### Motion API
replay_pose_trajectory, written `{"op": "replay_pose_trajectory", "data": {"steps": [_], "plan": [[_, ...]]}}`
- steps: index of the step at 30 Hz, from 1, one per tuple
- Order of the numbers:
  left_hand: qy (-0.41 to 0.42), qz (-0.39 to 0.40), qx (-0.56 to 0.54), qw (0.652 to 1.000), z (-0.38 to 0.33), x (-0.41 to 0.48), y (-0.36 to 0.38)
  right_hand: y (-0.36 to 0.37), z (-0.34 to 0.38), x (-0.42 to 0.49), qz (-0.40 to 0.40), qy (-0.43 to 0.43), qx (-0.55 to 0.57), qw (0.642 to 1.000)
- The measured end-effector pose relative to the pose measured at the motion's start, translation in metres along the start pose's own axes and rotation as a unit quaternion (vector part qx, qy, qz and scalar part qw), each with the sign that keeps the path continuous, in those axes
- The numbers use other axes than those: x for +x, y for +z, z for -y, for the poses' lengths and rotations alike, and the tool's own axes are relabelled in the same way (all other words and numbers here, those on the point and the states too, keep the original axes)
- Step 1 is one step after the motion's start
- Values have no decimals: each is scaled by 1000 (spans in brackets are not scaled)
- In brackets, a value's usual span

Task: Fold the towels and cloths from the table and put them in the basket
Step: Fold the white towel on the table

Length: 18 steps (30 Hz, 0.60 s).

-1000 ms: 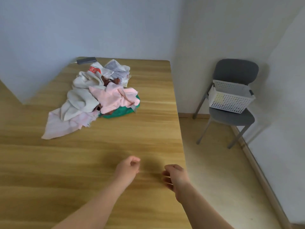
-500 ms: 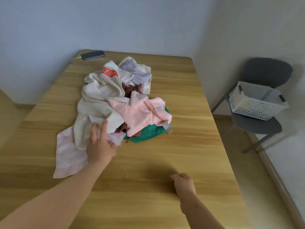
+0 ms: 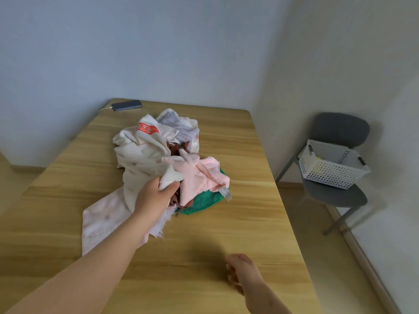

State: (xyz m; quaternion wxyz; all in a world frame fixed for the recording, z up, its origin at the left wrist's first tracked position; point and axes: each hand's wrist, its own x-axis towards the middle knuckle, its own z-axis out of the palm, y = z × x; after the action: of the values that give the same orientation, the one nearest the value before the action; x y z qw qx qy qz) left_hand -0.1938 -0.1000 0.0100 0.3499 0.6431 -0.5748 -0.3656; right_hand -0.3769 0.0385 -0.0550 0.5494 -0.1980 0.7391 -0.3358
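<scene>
A heap of cloths lies on the wooden table (image 3: 249, 223). On top is a large white towel (image 3: 140, 155) with a red print, and my left hand (image 3: 154, 193) grips a bunched corner of it. Beside that lie a pink towel (image 3: 201, 177), a green cloth (image 3: 204, 200) underneath, a pale pink cloth (image 3: 102, 218) spread toward me, and a dotted grey-white cloth (image 3: 181, 128) at the back. My right hand (image 3: 242, 270) hovers over the table near its front right, fingers loosely curled, holding nothing. The white perforated basket (image 3: 328, 171) sits on a chair to the right.
A dark phone (image 3: 127, 105) with a cable lies at the table's far left corner. The grey chair (image 3: 335, 193) stands in the room's corner, off the table's right edge. Walls close in behind and to the right.
My left hand went from lying flat on the white towel to gripping a bunched corner of it. The view came closer to the heap. My right hand stayed low near the front.
</scene>
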Motion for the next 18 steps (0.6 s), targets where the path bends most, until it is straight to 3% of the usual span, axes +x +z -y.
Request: {"op": "replay_pose_trajectory", "data": {"steps": [4, 9, 18], "plan": [[31, 16, -162, 986, -61, -35, -6, -12, 23, -33, 51, -72, 45, 995], [35, 93, -315, 944, -124, -89, -7, -41, 57, -81, 104, -178, 105, 973], [91, 273, -227, 930, -177, -162, -15, -93, 86, -144, 113, -382, -7, 917]]}}
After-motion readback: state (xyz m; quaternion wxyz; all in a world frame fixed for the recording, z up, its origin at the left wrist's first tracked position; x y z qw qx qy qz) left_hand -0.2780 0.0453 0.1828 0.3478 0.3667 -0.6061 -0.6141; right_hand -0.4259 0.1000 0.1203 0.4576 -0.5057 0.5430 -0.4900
